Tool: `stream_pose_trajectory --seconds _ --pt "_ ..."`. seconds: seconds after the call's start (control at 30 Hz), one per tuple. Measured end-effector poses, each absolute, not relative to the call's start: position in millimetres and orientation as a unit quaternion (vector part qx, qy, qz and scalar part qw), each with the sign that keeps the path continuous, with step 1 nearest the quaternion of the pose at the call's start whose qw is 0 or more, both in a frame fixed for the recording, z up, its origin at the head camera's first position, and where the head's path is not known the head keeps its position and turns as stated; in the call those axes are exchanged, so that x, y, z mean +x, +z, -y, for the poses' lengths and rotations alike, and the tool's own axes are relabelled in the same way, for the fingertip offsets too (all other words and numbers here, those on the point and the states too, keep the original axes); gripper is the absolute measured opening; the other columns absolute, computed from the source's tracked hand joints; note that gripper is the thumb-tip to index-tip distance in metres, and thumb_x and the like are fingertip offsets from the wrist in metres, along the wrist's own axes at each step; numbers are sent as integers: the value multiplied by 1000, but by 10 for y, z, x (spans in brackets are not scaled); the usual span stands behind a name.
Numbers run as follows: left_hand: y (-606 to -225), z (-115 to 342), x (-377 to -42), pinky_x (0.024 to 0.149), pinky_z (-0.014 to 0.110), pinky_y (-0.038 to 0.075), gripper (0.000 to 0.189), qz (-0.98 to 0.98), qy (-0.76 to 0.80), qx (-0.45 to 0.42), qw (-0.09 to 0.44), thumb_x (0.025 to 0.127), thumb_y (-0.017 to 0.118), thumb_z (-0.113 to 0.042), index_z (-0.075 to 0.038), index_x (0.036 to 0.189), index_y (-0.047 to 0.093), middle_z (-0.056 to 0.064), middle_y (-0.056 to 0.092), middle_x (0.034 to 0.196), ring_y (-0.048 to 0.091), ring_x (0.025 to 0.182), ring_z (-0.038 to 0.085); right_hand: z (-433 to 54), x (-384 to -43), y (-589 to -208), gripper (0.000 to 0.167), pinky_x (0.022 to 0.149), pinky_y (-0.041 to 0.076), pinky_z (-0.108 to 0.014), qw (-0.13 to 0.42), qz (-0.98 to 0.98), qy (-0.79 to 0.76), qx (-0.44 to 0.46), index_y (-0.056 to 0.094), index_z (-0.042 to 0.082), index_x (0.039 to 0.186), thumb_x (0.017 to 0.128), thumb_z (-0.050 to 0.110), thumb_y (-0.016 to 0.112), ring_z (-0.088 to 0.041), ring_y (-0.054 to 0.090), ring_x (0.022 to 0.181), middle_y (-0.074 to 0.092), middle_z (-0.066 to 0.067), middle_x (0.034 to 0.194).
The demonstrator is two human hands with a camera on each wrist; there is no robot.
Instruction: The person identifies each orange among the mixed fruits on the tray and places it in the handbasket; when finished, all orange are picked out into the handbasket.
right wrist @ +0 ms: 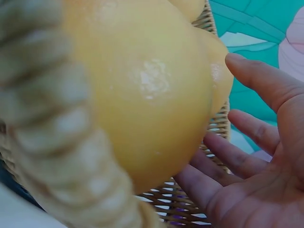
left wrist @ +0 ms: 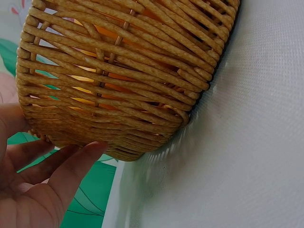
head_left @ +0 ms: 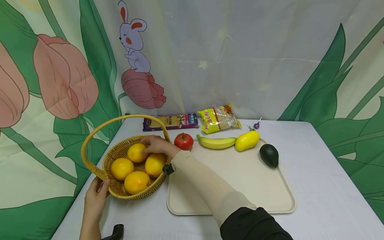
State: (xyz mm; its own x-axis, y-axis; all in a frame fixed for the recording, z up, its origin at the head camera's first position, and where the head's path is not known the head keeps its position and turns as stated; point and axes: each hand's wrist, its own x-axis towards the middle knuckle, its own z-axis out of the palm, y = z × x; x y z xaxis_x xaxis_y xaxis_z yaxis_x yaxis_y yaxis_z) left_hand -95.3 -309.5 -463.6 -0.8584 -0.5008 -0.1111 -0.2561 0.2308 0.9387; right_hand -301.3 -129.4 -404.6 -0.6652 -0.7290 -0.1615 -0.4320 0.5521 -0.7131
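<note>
A woven wicker basket (head_left: pixel 141 196) with a tall looped handle stands on the left of the table, holding several yellow-orange oranges (head_left: pixel 137 182). My left hand (head_left: pixel 96 195) grips the basket's left side near the foot of the handle. In the left wrist view, the thumb (left wrist: pixel 78 166) lies against the weave. Inside the basket, my right hand (head_left: pixel 156 145) reaches to the farthest orange (head_left: pixel 136 153), fingers at its upper right side. The right wrist view shows this hand (right wrist: pixel 256 166) with spread fingers beside the fruit; a nearer orange (right wrist: pixel 147 85) partly blocks the view.
Right of the basket lies a beige tray (head_left: pixel 234 186). Along its far side are a red apple (head_left: pixel 184 141), a banana (head_left: pixel 217 142), a yellow mango (head_left: pixel 247 140) and a dark avocado (head_left: pixel 269 155). Behind are a purple packet (head_left: pixel 171 122), a yellow snack bag (head_left: pixel 219 119) and a lollipop (head_left: pixel 256 125).
</note>
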Motion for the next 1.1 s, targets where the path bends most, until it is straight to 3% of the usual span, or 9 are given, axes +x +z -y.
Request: stream_pose_trajectory --seconds 0.23,0.47,0.73,0.97,1.03,1.1 --pt "-4626 3093 -974 71 1 48 63 775 -572 247 104 100 40 -35 -8 152 15 24 29 151 44 89 -23 1263 -3030 -3988 55 105 44 -30 221 -850 -330 -347 49 15 137 88 33 67 -20 48 127 52 -6 138" --pt "-4628 3099 -986 71 1 48 64 778 -566 253 99 100 39 -36 -8 152 13 24 27 152 47 102 -13 1226 -3061 -3956 57 105 45 -30 218 -847 -338 -348 48 15 138 88 37 65 -19 48 128 52 -6 139" --pt "-4631 3095 -1018 70 1 49 64 780 -566 247 101 100 39 -36 -8 152 14 24 28 151 44 91 -21 1134 -3068 -3856 54 105 45 -30 209 -842 -340 -364 45 13 140 94 39 55 -21 51 126 46 -9 144" --pt "-4661 3079 -1029 70 -1 47 64 791 -551 246 103 100 38 -39 -8 151 16 23 30 151 43 90 -23 928 -2972 -3799 52 114 36 -32 207 -831 -347 -382 43 13 142 97 38 49 -19 41 135 45 -5 146" --pt "-4645 3077 -1004 72 0 48 64 804 -531 252 92 100 37 -41 -9 151 17 21 31 151 48 99 -17 830 -2926 -3792 51 114 35 -33 211 -826 -354 -386 43 14 142 98 39 48 -18 39 136 44 -3 147" --pt "-4602 3083 -958 79 11 53 64 827 -495 254 80 100 36 -42 -8 151 18 22 33 150 54 111 0 727 -2879 -3782 50 114 35 -34 217 -820 -361 -388 44 17 142 98 40 47 -17 38 137 44 0 147"
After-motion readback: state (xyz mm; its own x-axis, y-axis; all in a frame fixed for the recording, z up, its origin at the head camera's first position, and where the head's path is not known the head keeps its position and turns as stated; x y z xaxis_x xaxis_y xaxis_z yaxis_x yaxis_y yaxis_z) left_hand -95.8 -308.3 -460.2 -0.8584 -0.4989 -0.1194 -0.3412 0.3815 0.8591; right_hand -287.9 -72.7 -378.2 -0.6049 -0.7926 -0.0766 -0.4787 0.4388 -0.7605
